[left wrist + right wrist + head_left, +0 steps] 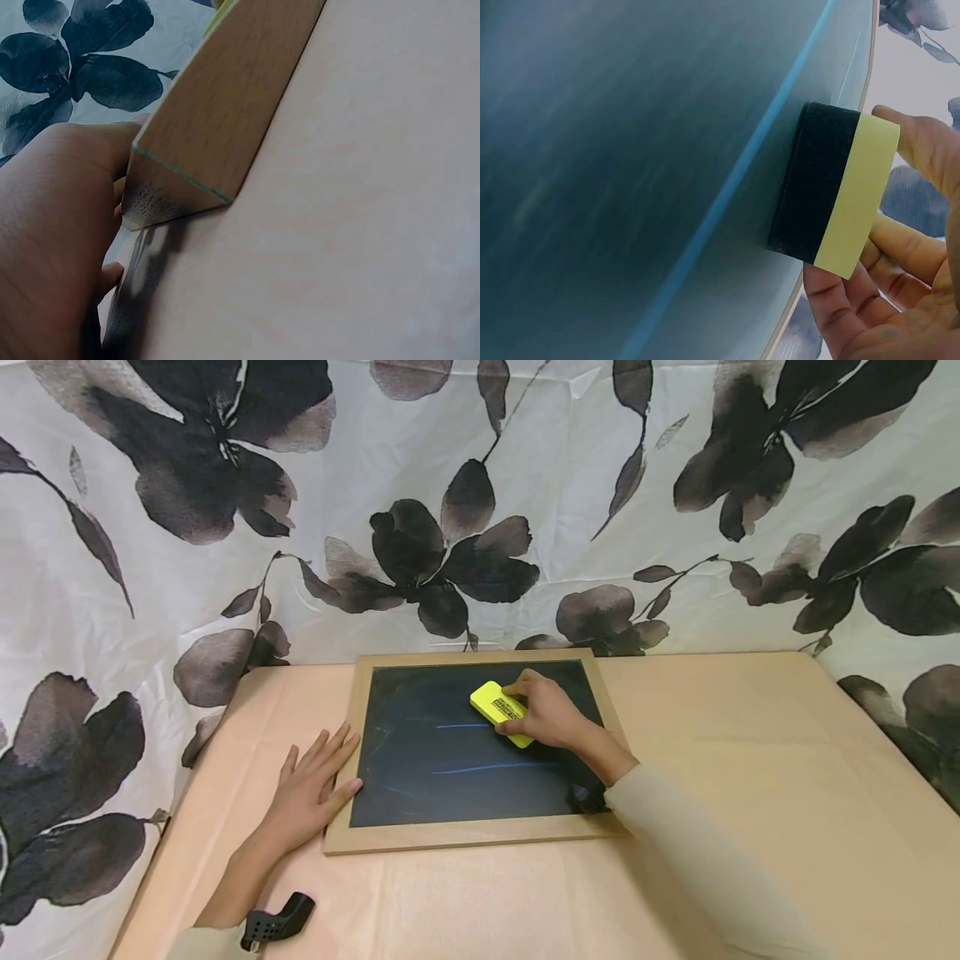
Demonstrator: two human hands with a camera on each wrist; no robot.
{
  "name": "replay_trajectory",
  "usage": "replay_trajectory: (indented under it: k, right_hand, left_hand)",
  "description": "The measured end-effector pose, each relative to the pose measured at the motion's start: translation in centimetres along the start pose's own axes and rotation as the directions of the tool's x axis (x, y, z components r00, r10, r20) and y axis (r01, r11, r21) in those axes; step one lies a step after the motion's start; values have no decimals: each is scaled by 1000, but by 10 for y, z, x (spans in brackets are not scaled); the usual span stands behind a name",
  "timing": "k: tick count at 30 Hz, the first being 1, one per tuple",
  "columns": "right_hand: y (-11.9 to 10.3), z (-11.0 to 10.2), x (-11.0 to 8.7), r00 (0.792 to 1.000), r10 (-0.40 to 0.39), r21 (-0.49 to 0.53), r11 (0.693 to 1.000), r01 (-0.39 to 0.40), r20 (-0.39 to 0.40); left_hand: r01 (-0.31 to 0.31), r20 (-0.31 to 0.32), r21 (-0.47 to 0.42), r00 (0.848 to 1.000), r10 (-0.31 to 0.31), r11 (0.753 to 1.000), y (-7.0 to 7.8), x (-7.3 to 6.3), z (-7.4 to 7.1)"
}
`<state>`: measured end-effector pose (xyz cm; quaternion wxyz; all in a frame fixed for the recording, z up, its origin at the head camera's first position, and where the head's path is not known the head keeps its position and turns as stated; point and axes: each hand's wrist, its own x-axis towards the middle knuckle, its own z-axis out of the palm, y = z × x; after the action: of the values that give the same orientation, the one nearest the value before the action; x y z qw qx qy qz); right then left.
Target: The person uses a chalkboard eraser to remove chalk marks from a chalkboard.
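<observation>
A wood-framed chalkboard (pixel 420 793) lies on the table, with two blue lines (pixel 491 767) drawn across its dark surface. My right hand (pixel 551 710) grips a yellow board eraser (pixel 501 710) between thumb and fingers, over the right part of the upper line. In the right wrist view, the black felt side of the eraser (pixel 817 184) faces the board. My left hand (pixel 311 793) rests at the frame's left edge with its fingers spread and straight. From the left wrist, the hand (pixel 60 225) is seen against the corner of the wooden frame (pixel 202 127).
A tan covering (pixel 750 752) spreads over the table around the board. Behind it hangs a white cloth (pixel 570 468) with dark flowers. A black strap device (pixel 279 922) sits at my left wrist. Faint chalk smears (pixel 393 792) show on the board.
</observation>
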<state>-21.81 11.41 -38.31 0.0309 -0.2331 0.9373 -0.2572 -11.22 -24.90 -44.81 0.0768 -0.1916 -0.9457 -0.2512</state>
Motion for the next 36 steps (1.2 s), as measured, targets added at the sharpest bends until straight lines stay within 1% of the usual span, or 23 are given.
replay_trajectory:
  k: [4, 10, 17, 23, 31, 36]
  right_hand:
    - [-13, 6, 7, 1000, 0, 1, 1000, 0, 23]
    - [-29, 18, 16, 1000, -10, 7, 1000, 10, 30]
    - [-49, 30, 26, 998, -43, -7, 999, 44, 54]
    - [-65, 35, 30, 995, -64, -11, 998, 65, 74]
    - [-74, 36, 31, 993, -58, -44, 997, 63, 107]
    - [-70, 37, 29, 992, -58, -60, 996, 65, 114]
  left_hand:
    - [0, -2, -3, 1000, 0, 1000, 0, -1, 0]
    - [-3, -10, 5, 1000, 3, 1000, 0, -2, 0]
    - [-1, -19, 6, 1000, 1, 1000, 3, -4, 1]
    - [-11, -28, 7, 1000, 11, 1000, 5, -4, 1]
    - [-17, -25, -5, 1000, 17, 1000, 5, -4, 2]
    - [-14, -24, -6, 1000, 14, 1000, 3, -4, 3]
